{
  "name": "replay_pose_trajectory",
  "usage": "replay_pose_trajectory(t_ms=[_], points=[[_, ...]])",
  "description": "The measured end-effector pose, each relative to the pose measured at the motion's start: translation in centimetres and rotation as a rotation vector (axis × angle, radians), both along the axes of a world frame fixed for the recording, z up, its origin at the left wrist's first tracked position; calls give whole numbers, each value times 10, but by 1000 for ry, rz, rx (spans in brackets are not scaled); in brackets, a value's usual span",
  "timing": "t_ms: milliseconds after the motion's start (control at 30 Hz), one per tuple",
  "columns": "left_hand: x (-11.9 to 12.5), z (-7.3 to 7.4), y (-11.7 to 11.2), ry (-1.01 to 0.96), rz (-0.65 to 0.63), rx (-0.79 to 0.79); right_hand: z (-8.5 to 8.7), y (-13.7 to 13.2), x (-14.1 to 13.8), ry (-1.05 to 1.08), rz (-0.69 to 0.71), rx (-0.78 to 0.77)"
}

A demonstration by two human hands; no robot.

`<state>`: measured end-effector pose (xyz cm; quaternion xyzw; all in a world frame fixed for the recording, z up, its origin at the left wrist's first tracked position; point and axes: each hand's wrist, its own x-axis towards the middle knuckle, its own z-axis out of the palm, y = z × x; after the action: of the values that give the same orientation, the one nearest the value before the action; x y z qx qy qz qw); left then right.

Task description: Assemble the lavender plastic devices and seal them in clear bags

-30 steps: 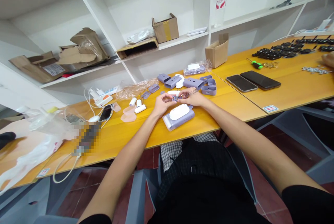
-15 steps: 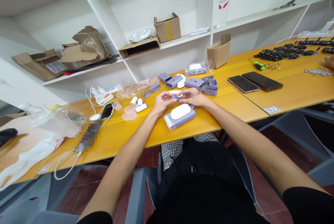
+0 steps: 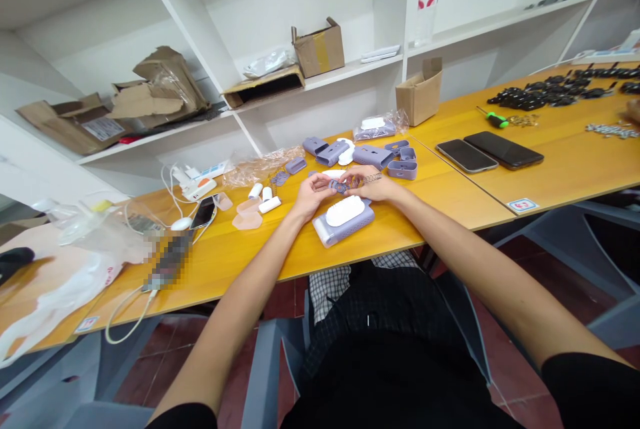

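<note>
My left hand (image 3: 310, 196) pinches a small purple-grey plastic part (image 3: 339, 186) above the table. My right hand (image 3: 371, 185) closes from the other side, its fingertips at the same part. A thin metal coil spring (image 3: 373, 177) runs along the right hand's fingers, partly hidden by them. Just below both hands lies a purple casing (image 3: 357, 221) with a white ridged oval pad (image 3: 345, 211) on top and a whitish end. A white oval piece (image 3: 336, 175) shows behind the fingers.
Purple housings (image 3: 373, 156) and open end pieces (image 3: 402, 170) lie behind my hands. White cylinders (image 3: 270, 204) and translucent covers (image 3: 247, 219) are at left. Two phones (image 3: 504, 150), a green-black screwdriver (image 3: 497, 120) and black parts (image 3: 530, 97) sit right. Shelves hold cardboard boxes (image 3: 320, 50).
The small purple-grey part has turned between my fingertips, showing a rounder side. My hands stay in nearly the same place, and the view has shifted slightly.
</note>
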<state>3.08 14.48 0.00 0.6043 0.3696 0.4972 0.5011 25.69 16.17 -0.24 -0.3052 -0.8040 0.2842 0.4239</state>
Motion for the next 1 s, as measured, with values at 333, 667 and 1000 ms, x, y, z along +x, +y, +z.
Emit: replay_pose_trajectory(t_ms=[333,667,1000], points=[[1,0,-2,9,21,29,-2,0,-1,6,-22,-22],[3,-1,-1,-69,-4,-20,-2,-1,1,65,-25,-165],[3,-1,0,-99,8,-20,0,-4,1,106,-1,-229]])
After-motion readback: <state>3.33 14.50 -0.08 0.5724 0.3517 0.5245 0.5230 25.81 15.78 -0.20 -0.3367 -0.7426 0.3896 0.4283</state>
